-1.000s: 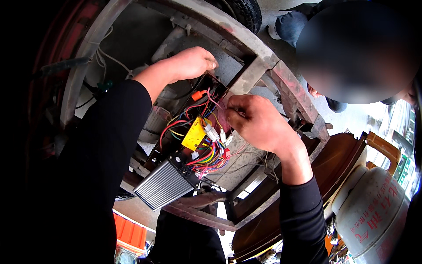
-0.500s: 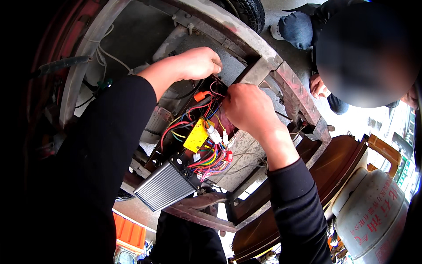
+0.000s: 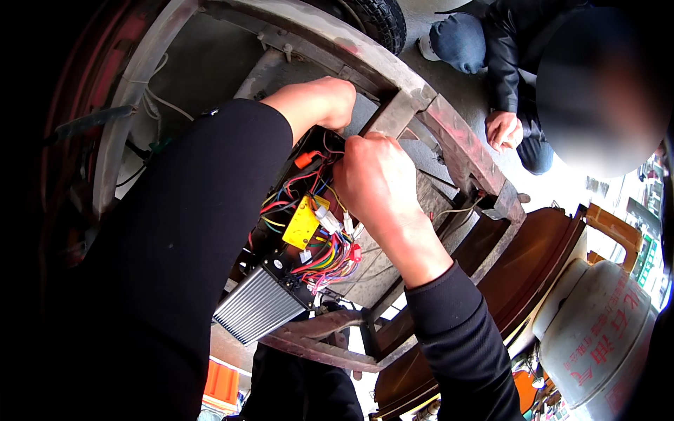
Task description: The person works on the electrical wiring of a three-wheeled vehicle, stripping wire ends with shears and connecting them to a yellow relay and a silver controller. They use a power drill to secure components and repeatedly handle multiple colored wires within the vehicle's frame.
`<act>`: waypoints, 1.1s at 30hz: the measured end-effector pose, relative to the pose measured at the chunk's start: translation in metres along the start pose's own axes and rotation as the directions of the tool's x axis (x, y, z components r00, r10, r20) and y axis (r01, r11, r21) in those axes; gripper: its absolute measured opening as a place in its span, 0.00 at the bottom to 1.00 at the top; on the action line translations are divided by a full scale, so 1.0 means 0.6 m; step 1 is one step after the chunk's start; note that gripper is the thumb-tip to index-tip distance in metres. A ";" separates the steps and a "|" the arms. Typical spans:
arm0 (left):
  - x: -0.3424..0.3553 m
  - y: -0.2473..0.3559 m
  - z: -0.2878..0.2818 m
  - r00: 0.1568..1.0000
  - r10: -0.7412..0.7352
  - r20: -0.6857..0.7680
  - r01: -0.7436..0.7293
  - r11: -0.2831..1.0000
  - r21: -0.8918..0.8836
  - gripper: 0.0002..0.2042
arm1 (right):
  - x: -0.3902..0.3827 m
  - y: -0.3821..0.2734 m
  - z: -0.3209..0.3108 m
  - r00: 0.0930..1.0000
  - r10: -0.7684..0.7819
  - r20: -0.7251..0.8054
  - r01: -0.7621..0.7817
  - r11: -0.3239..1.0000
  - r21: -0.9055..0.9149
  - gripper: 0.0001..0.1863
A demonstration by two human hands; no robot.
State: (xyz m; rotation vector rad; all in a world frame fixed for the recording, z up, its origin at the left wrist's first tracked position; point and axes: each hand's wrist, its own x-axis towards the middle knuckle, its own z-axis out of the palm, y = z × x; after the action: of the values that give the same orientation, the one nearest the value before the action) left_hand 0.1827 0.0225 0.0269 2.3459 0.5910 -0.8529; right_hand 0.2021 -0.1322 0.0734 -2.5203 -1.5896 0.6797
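Both of my hands reach into an open metal vehicle frame (image 3: 460, 140). My left hand (image 3: 335, 100) is curled beside a cross beam (image 3: 388, 116), its fingertips turned down out of sight. Closer to me, my right hand (image 3: 373, 179) is closed at the edge of the wiring; whatever its fingers hold is hidden behind the hand. Just left of it lie an orange connector (image 3: 305, 160) and a yellow box (image 3: 302, 223) among coloured wires. White plugs (image 3: 327, 219) and a red plug (image 3: 356, 253) hang in the bundle. These wires run to a silver finned controller (image 3: 254, 303) with a black end.
A tyre (image 3: 385, 24) shows at the top. Another person's hand (image 3: 503, 130) is beyond the frame at right. Nearer are a brown curved panel (image 3: 523, 263) and a grey gas cylinder (image 3: 593, 344). An orange crate (image 3: 221, 386) sits at lower left.
My left forearm has swung right and its hand has curled further down. My right hand has shifted slightly left, covering more of the wiring's edge. The view has moved a little.
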 end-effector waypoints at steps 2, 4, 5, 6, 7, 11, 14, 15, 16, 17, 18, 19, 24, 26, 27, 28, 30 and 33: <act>0.011 0.001 0.005 0.999 -0.041 -0.009 0.041 0.998 0.045 0.14 | -0.007 -0.001 0.000 0.999 0.016 -0.027 -0.016 1.000 0.020 0.06; 0.021 -0.005 0.014 0.995 -0.091 -0.042 0.094 0.994 0.057 0.12 | -0.013 -0.003 -0.001 0.999 0.035 -0.040 -0.033 0.999 0.038 0.07; 0.024 -0.012 0.018 0.996 -0.065 -0.065 0.065 0.998 -0.006 0.12 | -0.015 -0.004 -0.003 0.998 0.061 -0.014 -0.060 0.996 0.063 0.07; 0.023 -0.022 0.021 0.995 -0.029 -0.095 0.022 0.997 -0.068 0.11 | -0.016 -0.005 -0.004 0.996 0.086 0.013 -0.087 0.993 0.085 0.08; 0.022 -0.032 0.022 0.993 -0.012 -0.120 -0.003 0.993 -0.122 0.10 | -0.017 -0.005 -0.004 0.993 0.110 0.043 -0.114 0.988 0.102 0.08; 0.005 -0.052 0.017 0.983 -0.016 -0.184 -0.072 0.886 -0.459 0.13 | -0.017 -0.008 -0.004 0.984 0.158 0.080 -0.168 0.977 0.134 0.09; -0.007 -0.046 0.004 0.994 -0.058 -0.097 0.036 0.974 -0.223 0.18 | -0.015 -0.008 0.001 0.985 0.167 0.035 -0.170 0.980 0.104 0.09; -0.012 -0.042 0.001 0.997 -0.045 -0.057 0.033 0.978 -0.206 0.22 | -0.016 -0.009 0.003 0.988 0.156 -0.004 -0.155 0.983 0.096 0.08; -0.015 -0.038 -0.001 0.998 -0.057 -0.033 0.049 0.978 -0.204 0.21 | -0.017 -0.009 0.005 0.989 0.147 -0.034 -0.143 0.986 0.090 0.08; -0.016 -0.032 -0.003 0.997 -0.070 -0.016 0.066 0.980 -0.187 0.21 | -0.017 -0.011 0.008 0.990 0.098 -0.102 -0.092 0.994 0.064 0.07; -0.015 -0.025 -0.004 0.997 -0.082 0.001 0.081 0.982 -0.171 0.21 | -0.018 -0.012 0.010 0.986 0.051 -0.160 -0.046 0.998 0.035 0.06; -0.013 -0.018 -0.006 0.995 -0.101 0.001 0.100 0.983 -0.152 0.21 | -0.019 -0.014 0.013 0.979 0.013 -0.204 -0.014 1.000 -0.001 0.05; 0.007 0.009 -0.013 0.986 -0.141 0.088 0.134 0.987 0.084 0.18 | -0.026 -0.026 0.025 0.976 -0.086 -0.202 0.071 0.994 -0.082 0.04; 0.012 0.008 -0.010 0.988 -0.142 0.055 0.139 0.988 0.068 0.17 | -0.027 -0.026 0.029 0.974 -0.086 -0.209 0.070 0.994 -0.086 0.04; 0.011 0.002 -0.006 0.993 -0.122 0.002 0.122 0.992 0.029 0.16 | -0.029 -0.026 0.030 0.973 -0.083 -0.215 0.070 0.995 -0.068 0.04; 0.009 -0.005 -0.001 0.993 -0.102 -0.051 0.102 0.995 -0.010 0.15 | -0.031 -0.024 0.031 0.971 -0.065 -0.229 0.052 0.997 -0.059 0.03; 0.009 -0.026 0.004 0.988 -0.110 -0.109 0.087 0.976 -0.199 0.13 | -0.034 -0.021 0.033 0.971 -0.030 -0.238 0.020 0.999 -0.044 0.03; 0.010 -0.051 0.011 0.986 -0.164 -0.037 0.125 0.863 -0.489 0.13 | -0.041 -0.012 0.033 0.977 0.027 -0.211 -0.017 0.999 0.050 0.03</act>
State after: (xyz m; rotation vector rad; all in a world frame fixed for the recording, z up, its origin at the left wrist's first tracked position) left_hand 0.1666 0.0418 0.0077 1.8940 0.9091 -0.5892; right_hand 0.1790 -0.1533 0.0658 -2.4830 -1.4582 0.4277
